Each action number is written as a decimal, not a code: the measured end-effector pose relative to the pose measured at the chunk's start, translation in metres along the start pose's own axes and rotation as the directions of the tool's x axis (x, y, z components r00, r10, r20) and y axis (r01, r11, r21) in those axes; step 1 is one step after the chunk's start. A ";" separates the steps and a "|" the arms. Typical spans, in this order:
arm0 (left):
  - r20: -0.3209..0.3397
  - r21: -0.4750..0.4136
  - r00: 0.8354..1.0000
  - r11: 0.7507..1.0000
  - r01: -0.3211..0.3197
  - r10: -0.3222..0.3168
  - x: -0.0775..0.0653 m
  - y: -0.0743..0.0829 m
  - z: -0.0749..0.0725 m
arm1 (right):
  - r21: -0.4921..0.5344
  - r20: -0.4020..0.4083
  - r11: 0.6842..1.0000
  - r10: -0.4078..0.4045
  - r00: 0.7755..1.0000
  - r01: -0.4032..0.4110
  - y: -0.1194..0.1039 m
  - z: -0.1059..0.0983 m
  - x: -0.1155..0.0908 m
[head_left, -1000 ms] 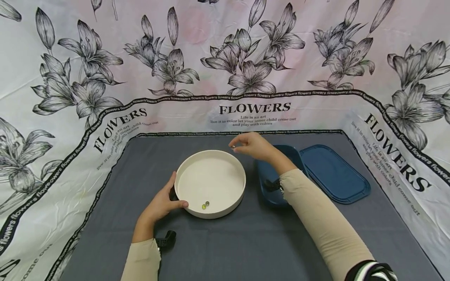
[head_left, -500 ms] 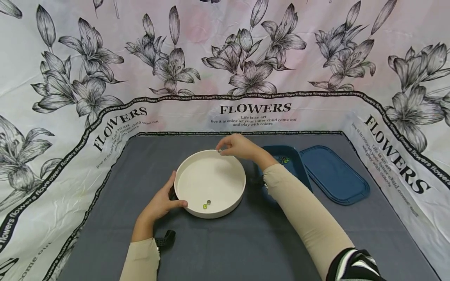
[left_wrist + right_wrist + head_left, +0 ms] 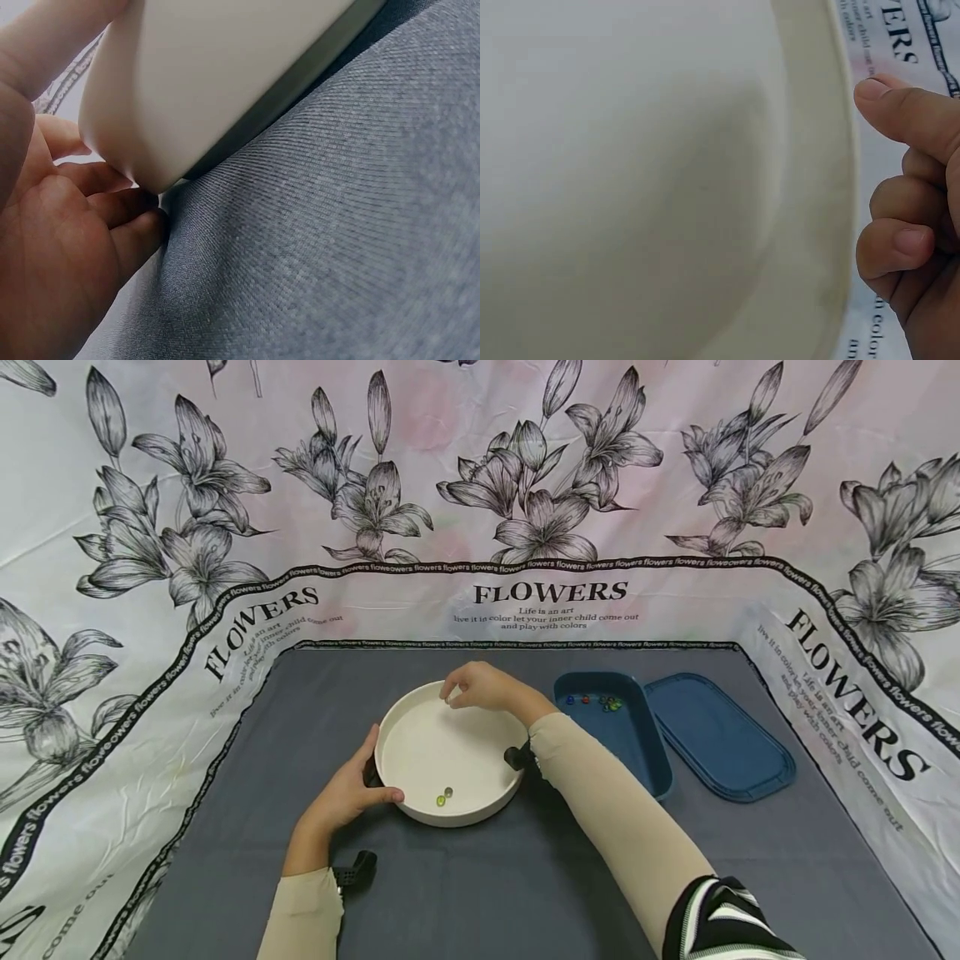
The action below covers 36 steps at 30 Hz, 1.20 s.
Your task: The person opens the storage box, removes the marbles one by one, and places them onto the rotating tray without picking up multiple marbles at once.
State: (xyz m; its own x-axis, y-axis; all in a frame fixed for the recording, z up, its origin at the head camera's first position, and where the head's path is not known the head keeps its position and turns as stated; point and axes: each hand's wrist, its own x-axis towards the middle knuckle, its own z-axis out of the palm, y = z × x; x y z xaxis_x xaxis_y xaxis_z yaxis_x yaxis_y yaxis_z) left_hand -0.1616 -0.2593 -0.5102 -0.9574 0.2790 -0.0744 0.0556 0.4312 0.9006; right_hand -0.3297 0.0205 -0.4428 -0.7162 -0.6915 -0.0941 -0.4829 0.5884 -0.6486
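A round cream dish point(image 3: 442, 752) with a low wall stands on the grey cloth. Near its front wall lie a yellow-green marble point(image 3: 440, 801) and a greyish marble point(image 3: 448, 792). My left hand point(image 3: 348, 793) grips the dish's left side, thumb over the rim; in the left wrist view the fingertips point(image 3: 139, 232) reach under the base edge. My right hand point(image 3: 483, 687) is above the dish's back part, pinching a small glassy marble between thumb and index finger. In the right wrist view its other fingers point(image 3: 896, 244) are curled, and the marble is not visible there.
To the right stands a blue rectangular container point(image 3: 630, 739) with several coloured marbles point(image 3: 609, 702) at its back end. Its blue lid point(image 3: 720, 735) lies flat beside it. A flower-printed cloth border point(image 3: 547, 610) runs behind.
My right hand has moved left from near the blue container to over the dish, the small marble still pinched. The marbles in the container have come into view. My left hand has stayed.
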 end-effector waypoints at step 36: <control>0.000 -0.002 1.000 1.000 -0.007 0.007 0.000 0.000 0.000 | -0.047 -0.361 0.998 -0.045 0.931 0.030 0.001 -0.029 -0.048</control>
State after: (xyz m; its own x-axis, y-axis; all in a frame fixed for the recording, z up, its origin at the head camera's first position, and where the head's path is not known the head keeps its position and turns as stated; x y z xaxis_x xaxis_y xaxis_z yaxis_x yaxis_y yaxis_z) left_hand -0.1611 -0.2592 -0.5103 -0.9571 0.2816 -0.0680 0.0616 0.4273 0.9020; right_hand -0.3105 0.0665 -0.4169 -0.8272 -0.5193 0.2146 -0.5275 0.5861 -0.6150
